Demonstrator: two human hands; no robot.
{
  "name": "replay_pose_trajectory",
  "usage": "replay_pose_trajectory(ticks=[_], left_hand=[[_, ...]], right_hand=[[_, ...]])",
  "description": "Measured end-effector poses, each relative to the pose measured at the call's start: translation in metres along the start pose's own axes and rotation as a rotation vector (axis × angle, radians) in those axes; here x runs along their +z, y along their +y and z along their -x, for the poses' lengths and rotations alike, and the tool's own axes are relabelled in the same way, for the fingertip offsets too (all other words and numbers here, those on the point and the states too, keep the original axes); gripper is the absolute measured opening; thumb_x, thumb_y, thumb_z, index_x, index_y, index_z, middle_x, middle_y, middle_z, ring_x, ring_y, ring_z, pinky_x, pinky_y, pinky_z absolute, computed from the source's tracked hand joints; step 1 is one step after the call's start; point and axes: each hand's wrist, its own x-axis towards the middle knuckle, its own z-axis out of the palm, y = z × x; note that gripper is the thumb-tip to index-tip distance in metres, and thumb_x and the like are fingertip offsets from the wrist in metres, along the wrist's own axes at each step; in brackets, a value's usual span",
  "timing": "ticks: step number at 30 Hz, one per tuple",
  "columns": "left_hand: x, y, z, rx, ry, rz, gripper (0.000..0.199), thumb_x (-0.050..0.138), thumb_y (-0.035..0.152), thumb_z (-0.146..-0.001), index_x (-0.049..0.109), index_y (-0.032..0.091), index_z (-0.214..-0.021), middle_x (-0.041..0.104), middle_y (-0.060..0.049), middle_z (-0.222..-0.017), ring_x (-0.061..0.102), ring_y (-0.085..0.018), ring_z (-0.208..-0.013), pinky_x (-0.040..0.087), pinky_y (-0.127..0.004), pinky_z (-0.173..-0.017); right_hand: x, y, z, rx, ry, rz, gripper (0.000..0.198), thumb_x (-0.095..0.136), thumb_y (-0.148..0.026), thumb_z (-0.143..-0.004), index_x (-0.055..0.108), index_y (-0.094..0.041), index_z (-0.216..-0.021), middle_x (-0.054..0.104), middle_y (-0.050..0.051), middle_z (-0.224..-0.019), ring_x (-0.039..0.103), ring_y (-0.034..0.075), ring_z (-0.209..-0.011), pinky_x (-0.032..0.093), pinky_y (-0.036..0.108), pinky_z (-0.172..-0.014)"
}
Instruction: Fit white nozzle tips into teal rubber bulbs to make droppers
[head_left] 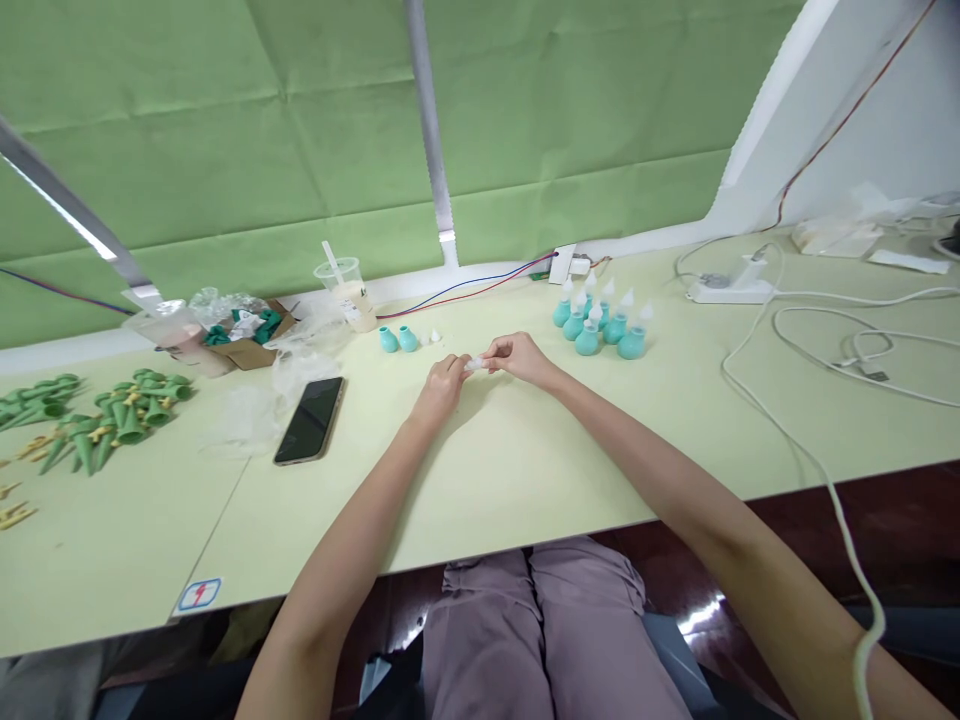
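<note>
Above the middle of the table, my left hand [443, 382] and my right hand [520, 357] meet, fingertips closed on a small translucent white piece [474, 365]. The fingers partly cover it, so its full shape is hidden. Just beyond them stand two small teal bulbs [407, 338] with open necks, side by side. Small white tips [435, 337] lie close to these bulbs. Right of my right hand is a group of several teal bulbs [587, 340], each upright with a pointed translucent tip on top.
A phone [310, 420] lies left of my arms, near crumpled clear plastic bags [300, 360]. Drink cups [352, 300] and a cardboard box [251, 350] stand behind. Green cone-shaped pieces [127, 410] cover the far left. On the right are a power strip [731, 288] and loose white cables [817, 350].
</note>
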Motion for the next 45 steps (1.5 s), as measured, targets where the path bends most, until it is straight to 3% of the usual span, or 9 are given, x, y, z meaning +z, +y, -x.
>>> replay_pose_trajectory(ticks=[8, 14, 20, 22, 28, 31, 35, 41, 45], left_hand=[[0.003, -0.002, -0.002, -0.044, 0.049, 0.083, 0.022, 0.039, 0.02, -0.091, 0.055, 0.015, -0.106, 0.06, -0.007, -0.087, 0.057, -0.016, -0.081, 0.046, -0.028, -0.073], [0.006, -0.004, -0.002, -0.081, -0.024, 0.202, 0.023, 0.041, 0.02, -0.089, 0.056, 0.016, -0.107, 0.061, -0.007, -0.087, 0.058, -0.015, -0.082, 0.046, -0.028, -0.076], [0.005, -0.012, 0.001, -0.212, -0.047, 0.314, 0.033, 0.051, 0.033, -0.085, 0.048, 0.017, -0.115, 0.058, -0.009, -0.107, 0.055, -0.017, -0.09, 0.044, -0.033, -0.084], [0.004, -0.024, 0.001, -0.317, 0.023, 0.329, 0.036, 0.049, 0.035, -0.086, 0.045, 0.019, -0.118, 0.055, -0.009, -0.113, 0.054, -0.018, -0.094, 0.042, -0.035, -0.088], [-0.004, -0.09, 0.003, -0.796, 0.536, 0.284, 0.036, 0.043, 0.014, -0.082, 0.042, 0.015, -0.118, 0.048, -0.014, -0.121, 0.05, -0.02, -0.108, 0.041, -0.034, -0.093], [-0.01, -0.126, 0.002, -1.023, 0.428, 0.253, 0.044, 0.051, 0.011, -0.075, 0.044, 0.01, -0.119, 0.049, -0.017, -0.123, 0.052, -0.022, -0.108, 0.041, -0.034, -0.093], [-0.013, -0.157, -0.005, -1.082, 0.287, 0.281, 0.039, 0.057, 0.024, -0.075, 0.051, 0.014, -0.112, 0.056, -0.012, -0.121, 0.053, -0.023, -0.11, 0.039, -0.034, -0.095], [-0.008, -0.157, -0.018, -1.112, 0.147, 0.166, 0.027, 0.055, 0.032, -0.077, 0.058, 0.017, -0.099, 0.06, -0.012, -0.119, 0.049, -0.027, -0.116, 0.036, -0.038, -0.096], [-0.006, -0.15, -0.016, -1.034, 0.214, 0.112, 0.024, 0.06, 0.034, -0.073, 0.056, 0.018, -0.09, 0.063, -0.008, -0.105, 0.055, -0.024, -0.103, 0.04, -0.035, -0.088]], right_hand=[[0.003, 0.015, -0.002, -0.035, -0.029, -0.051, 0.037, 0.077, -0.044, -0.057, 0.058, -0.014, -0.07, 0.066, 0.002, -0.072, 0.061, 0.01, -0.06, 0.048, 0.022, -0.057], [0.017, 0.029, 0.001, 0.129, -0.14, -0.208, 0.048, 0.07, -0.049, -0.067, 0.057, -0.017, -0.1, 0.068, 0.004, -0.074, 0.064, 0.014, -0.063, 0.048, 0.02, -0.048], [0.016, 0.03, 0.001, 0.153, -0.055, -0.288, 0.043, 0.071, -0.043, -0.068, 0.064, -0.015, -0.1, 0.068, 0.004, -0.073, 0.062, 0.011, -0.06, 0.046, 0.017, -0.048], [0.014, 0.029, 0.001, 0.166, -0.03, -0.298, 0.041, 0.069, -0.043, -0.07, 0.064, -0.016, -0.1, 0.068, 0.004, -0.075, 0.062, 0.01, -0.061, 0.046, 0.017, -0.048], [0.012, 0.027, 0.001, 0.195, -0.056, -0.303, 0.034, 0.064, -0.042, -0.076, 0.063, -0.017, -0.101, 0.068, 0.006, -0.082, 0.063, 0.011, -0.066, 0.048, 0.018, -0.051], [0.012, 0.027, 0.0, 0.205, -0.046, -0.314, 0.032, 0.057, -0.043, -0.082, 0.063, -0.018, -0.099, 0.068, 0.007, -0.083, 0.063, 0.011, -0.067, 0.048, 0.018, -0.051], [0.013, 0.026, -0.001, 0.217, -0.054, -0.324, 0.029, 0.052, -0.041, -0.085, 0.064, -0.016, -0.095, 0.067, 0.006, -0.077, 0.062, 0.011, -0.064, 0.047, 0.018, -0.05], [0.014, 0.027, -0.005, 0.232, -0.083, -0.334, 0.025, 0.054, -0.037, -0.085, 0.063, -0.015, -0.091, 0.067, 0.005, -0.074, 0.061, 0.009, -0.058, 0.048, 0.018, -0.05], [0.014, 0.028, -0.005, 0.225, -0.093, -0.319, 0.026, 0.055, -0.038, -0.084, 0.064, -0.015, -0.091, 0.068, 0.005, -0.074, 0.062, 0.009, -0.058, 0.048, 0.017, -0.05]])
